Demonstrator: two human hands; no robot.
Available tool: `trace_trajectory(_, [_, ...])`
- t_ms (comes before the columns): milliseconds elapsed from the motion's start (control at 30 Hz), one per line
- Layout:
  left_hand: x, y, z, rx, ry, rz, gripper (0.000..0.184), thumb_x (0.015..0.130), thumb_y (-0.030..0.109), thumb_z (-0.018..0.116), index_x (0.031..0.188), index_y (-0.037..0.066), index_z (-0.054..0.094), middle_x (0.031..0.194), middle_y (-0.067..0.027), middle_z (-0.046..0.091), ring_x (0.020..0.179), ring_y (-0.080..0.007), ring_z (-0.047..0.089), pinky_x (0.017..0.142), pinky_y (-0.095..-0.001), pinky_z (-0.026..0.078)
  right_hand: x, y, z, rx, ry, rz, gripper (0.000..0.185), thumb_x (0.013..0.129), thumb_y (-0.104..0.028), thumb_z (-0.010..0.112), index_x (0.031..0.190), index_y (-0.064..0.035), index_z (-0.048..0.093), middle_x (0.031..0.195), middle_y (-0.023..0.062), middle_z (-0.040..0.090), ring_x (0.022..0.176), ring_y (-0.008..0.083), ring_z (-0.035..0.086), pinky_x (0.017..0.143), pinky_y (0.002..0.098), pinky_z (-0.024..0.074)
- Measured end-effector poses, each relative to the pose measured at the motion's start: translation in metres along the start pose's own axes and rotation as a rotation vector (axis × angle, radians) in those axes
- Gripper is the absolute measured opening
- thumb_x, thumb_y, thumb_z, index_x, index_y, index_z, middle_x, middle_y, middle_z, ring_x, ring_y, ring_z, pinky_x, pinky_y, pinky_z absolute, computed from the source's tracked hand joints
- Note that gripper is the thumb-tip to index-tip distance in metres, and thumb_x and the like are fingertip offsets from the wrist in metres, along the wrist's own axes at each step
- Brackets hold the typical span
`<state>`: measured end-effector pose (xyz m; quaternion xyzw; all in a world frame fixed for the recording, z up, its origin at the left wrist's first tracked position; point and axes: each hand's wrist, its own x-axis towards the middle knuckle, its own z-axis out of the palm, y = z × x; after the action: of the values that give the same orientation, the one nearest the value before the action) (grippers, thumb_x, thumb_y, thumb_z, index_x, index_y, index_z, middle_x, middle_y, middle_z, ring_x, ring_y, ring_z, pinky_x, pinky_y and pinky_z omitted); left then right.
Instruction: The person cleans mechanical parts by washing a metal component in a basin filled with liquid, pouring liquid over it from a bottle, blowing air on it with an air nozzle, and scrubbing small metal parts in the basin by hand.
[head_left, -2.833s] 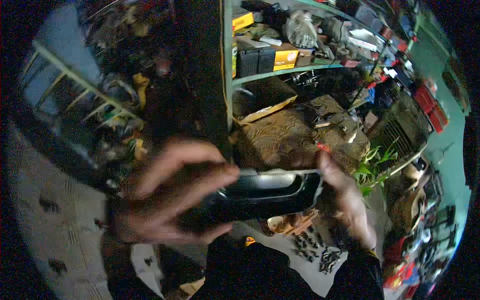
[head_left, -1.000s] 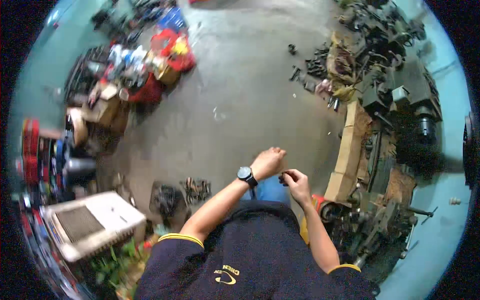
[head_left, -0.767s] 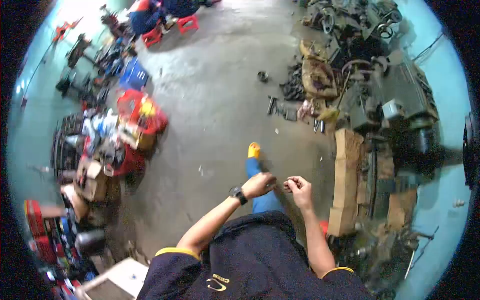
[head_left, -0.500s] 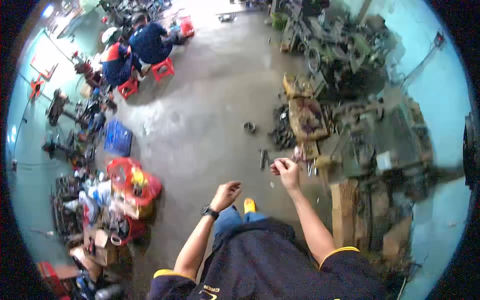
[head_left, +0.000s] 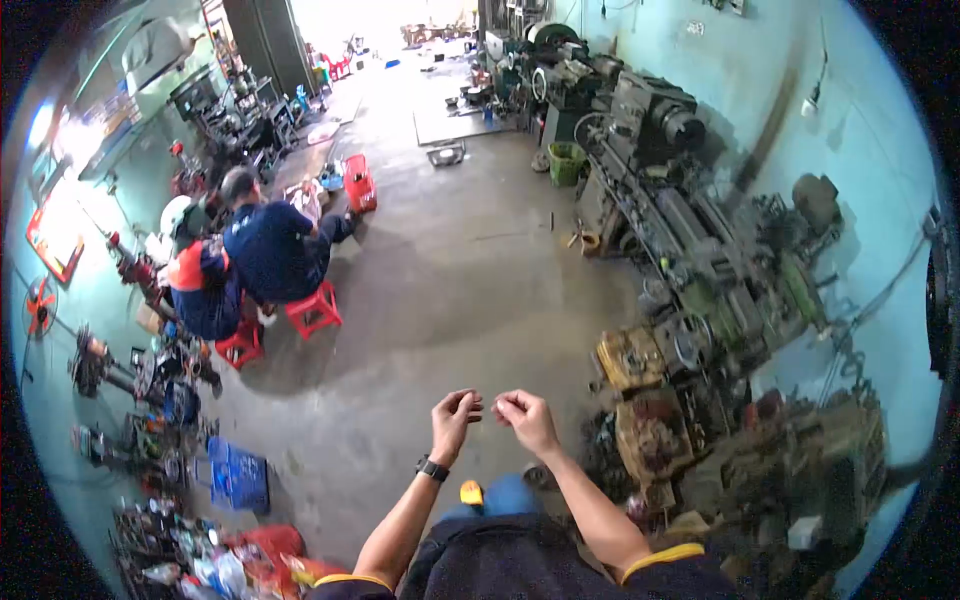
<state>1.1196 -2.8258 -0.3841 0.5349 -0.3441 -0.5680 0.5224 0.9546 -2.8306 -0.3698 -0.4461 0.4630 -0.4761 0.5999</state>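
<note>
My left hand (head_left: 456, 421), with a dark watch (head_left: 432, 467) on its wrist, is raised in front of my body over the floor. Its fingers are loosely bent and a little apart, and no object shows in them. Close beside it on the right, my right hand (head_left: 524, 419) has its thumb and fingertips drawn together; whether anything small sits between them cannot be made out. A narrow gap separates the two hands. Neither one touches anything around it. Below them a yellow shoe tip (head_left: 471, 492) shows on the concrete floor (head_left: 400, 370).
Two people sit on red stools (head_left: 314, 309) at the left, beside machine parts. A blue basket (head_left: 238, 474) and red plastic bags (head_left: 272, 552) lie nearer. Along the right wall stand a lathe (head_left: 700, 250), a yellowish metal block (head_left: 632, 357) and a green basket (head_left: 567, 163).
My view has tilted up, bringing the far doorway and more of the lathe into sight. My hands have come closer together. The blue basket and red bags now appear lower.
</note>
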Motion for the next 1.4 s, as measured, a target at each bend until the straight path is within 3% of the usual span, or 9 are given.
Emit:
trace_trajectory(267, [0.416,0.091,0.101,-0.070,-0.332,-0.014,0.024,0.096,0.017,0.058,0.108,-0.003,0.062,0.098,-0.0093,0.068,0.087,-0.0142,0.065,0.073,-0.0281,0.055,0.395,-0.040,-0.033,-0.059,0.232,-0.146,0.016,0.091,-0.009,0.058,0.097,0.0053,0.065,0.083,0.0083,0.069,0.072,0.0149,0.066,0.067,0.0276,0.0549])
trace_trajectory(433, [0.661,0.158,0.104,-0.079,-0.243,0.138,0.023,0.095,0.016,0.058,0.106,-0.003,0.063,0.095,-0.0086,0.068,0.085,-0.0141,0.065,0.074,-0.0269,0.055,0.667,-0.092,-0.015,0.001,0.230,-0.137,0.017,0.090,-0.009,0.059,0.096,0.0048,0.065,0.083,0.0083,0.069,0.071,0.0144,0.066,0.063,0.0274,0.0539])
trace_trajectory(667, [0.967,0.260,-0.010,-0.019,0.082,0.177,0.022,0.095,0.015,0.057,0.107,-0.004,0.062,0.098,-0.0117,0.068,0.083,-0.0181,0.066,0.071,-0.0305,0.056,1.061,-0.106,0.056,-0.179,-0.097,0.036,0.016,0.092,-0.012,0.058,0.097,0.0013,0.065,0.084,0.0079,0.069,0.071,0.0143,0.067,0.063,0.0273,0.0542])
trace_trajectory(800, [1.168,0.285,-0.077,-0.052,0.149,0.157,0.023,0.095,0.015,0.057,0.108,-0.004,0.062,0.097,-0.0111,0.068,0.081,-0.0171,0.066,0.069,-0.0296,0.056,1.268,-0.028,0.070,-0.258,-0.032,0.063,0.016,0.089,-0.010,0.058,0.097,0.0032,0.064,0.081,0.0089,0.068,0.066,0.0138,0.065,0.056,0.0284,0.0537])
trace_trajectory(867, [1.262,0.315,-0.099,-0.066,0.168,0.173,0.023,0.095,0.015,0.057,0.108,-0.003,0.062,0.098,-0.0108,0.068,0.082,-0.0166,0.066,0.069,-0.0294,0.055,1.330,-0.035,0.077,-0.030,0.005,0.240,0.016,0.090,-0.008,0.058,0.098,0.0046,0.063,0.080,0.0105,0.067,0.063,0.0146,0.065,0.052,0.0286,0.0526])
trace_trajectory(933, [1.352,0.356,-0.111,-0.084,0.180,0.161,0.023,0.095,0.015,0.057,0.107,-0.003,0.062,0.097,-0.0105,0.068,0.082,-0.0164,0.065,0.069,-0.0292,0.055,1.392,-0.041,0.077,-0.116,0.080,0.313,0.015,0.091,-0.007,0.058,0.099,0.0057,0.062,0.078,0.0116,0.066,0.061,0.0155,0.064,0.051,0.0286,0.0522])
trace_trajectory(1000, [1.435,0.392,-0.120,-0.068,0.158,0.103,0.022,0.095,0.014,0.056,0.108,-0.003,0.062,0.097,-0.0089,0.068,0.082,-0.0147,0.065,0.069,-0.0280,0.055,1.460,-0.044,0.068,-0.063,0.089,0.335,0.015,0.092,-0.008,0.059,0.099,0.0055,0.061,0.082,0.0142,0.067,0.064,0.0199,0.066,0.054,0.0314,0.0556])
trace_trajectory(1233, [1.749,0.453,-0.146,-0.032,0.002,0.087,0.021,0.095,0.014,0.056,0.107,-0.003,0.063,0.096,-0.0098,0.068,0.082,-0.0171,0.066,0.069,-0.0298,0.056,1.722,-0.039,0.055,-0.004,0.478,0.396,0.011,0.091,-0.008,0.056,0.090,0.0018,0.062,0.075,0.0114,0.067,0.058,0.0170,0.064,0.049,0.0301,0.0532])
trace_trajectory(1400, [1.969,0.495,-0.190,0.002,0.021,0.016,0.021,0.096,0.014,0.056,0.106,-0.002,0.063,0.094,-0.0094,0.069,0.080,-0.0156,0.066,0.067,-0.0286,0.056,1.975,-0.046,0.125,0.033,0.519,0.436,0.010,0.091,-0.009,0.058,0.092,-0.0004,0.063,0.076,0.0108,0.067,0.058,0.0165,0.065,0.049,0.0297,0.0528])
